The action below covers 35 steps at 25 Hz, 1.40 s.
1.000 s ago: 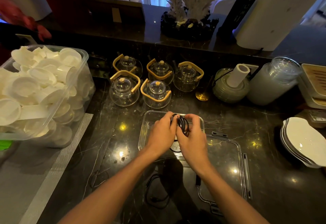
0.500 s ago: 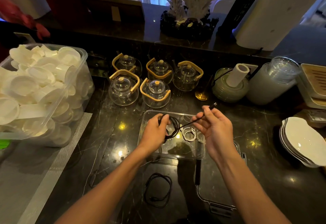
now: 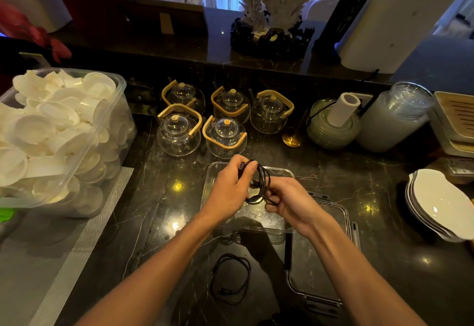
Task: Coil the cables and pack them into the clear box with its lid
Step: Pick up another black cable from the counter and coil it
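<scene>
Over the clear box (image 3: 213, 171), both hands work one black cable (image 3: 261, 184) into loops. The left hand (image 3: 230, 189) is clenched round the top of the coil, one plug end poking up by its thumb, which keeps the turns from springing apart. The right hand (image 3: 289, 203) pinches the lower side of the same coil, probably to feed in the last slack or tuck the tail. Holding it right above the box means the finished coil can simply be lowered in; what already lies inside the box is hidden by the hands. A second cable (image 3: 230, 278) lies in a loose ring on the counter (image 3: 159, 223), on the near side of the box, apart from it and not yet packed. The lid (image 3: 331, 223) lies flat just right of the box, its edge partly under the box's near right corner, so it is handy for closing later. Five glass teapots (image 3: 225, 135) stand behind the box, out of the working space.
</scene>
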Motion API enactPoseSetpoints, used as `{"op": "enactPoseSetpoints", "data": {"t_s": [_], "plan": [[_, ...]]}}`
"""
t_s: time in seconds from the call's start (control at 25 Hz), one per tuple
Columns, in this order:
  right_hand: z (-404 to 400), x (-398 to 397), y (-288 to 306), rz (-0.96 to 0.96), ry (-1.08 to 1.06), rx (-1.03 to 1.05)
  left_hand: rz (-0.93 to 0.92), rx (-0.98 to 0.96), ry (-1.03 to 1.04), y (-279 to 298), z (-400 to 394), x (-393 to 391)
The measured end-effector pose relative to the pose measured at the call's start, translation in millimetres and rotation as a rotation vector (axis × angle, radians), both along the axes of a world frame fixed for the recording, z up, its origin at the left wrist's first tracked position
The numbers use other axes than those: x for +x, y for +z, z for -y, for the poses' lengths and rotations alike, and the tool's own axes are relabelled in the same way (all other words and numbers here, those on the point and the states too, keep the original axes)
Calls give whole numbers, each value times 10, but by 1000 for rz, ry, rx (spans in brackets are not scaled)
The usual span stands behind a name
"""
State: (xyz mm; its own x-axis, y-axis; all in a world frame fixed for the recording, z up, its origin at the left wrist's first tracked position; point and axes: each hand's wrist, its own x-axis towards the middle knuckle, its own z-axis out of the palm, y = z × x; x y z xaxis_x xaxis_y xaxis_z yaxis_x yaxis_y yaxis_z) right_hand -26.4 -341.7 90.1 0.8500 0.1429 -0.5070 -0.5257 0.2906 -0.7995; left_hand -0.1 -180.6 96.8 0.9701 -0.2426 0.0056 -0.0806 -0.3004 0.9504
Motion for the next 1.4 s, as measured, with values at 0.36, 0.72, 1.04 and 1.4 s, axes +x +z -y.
{"op": "enactPoseSetpoints", "data": {"t_s": [0.36,0.72,1.04,1.4], "plan": [[-309,-33,-60,277,-133,-671,-8,131,-42,-176,65,-39],[-127,-102,-203,679,-103,-928,-119,76,11,-260,30,-60],[19,22,151,165,-416,17,-92,-54,-38,-159,-41,-21],[77,123,37,-135,-89,-96,-100,-10,-47,-137,-12,34]]}}
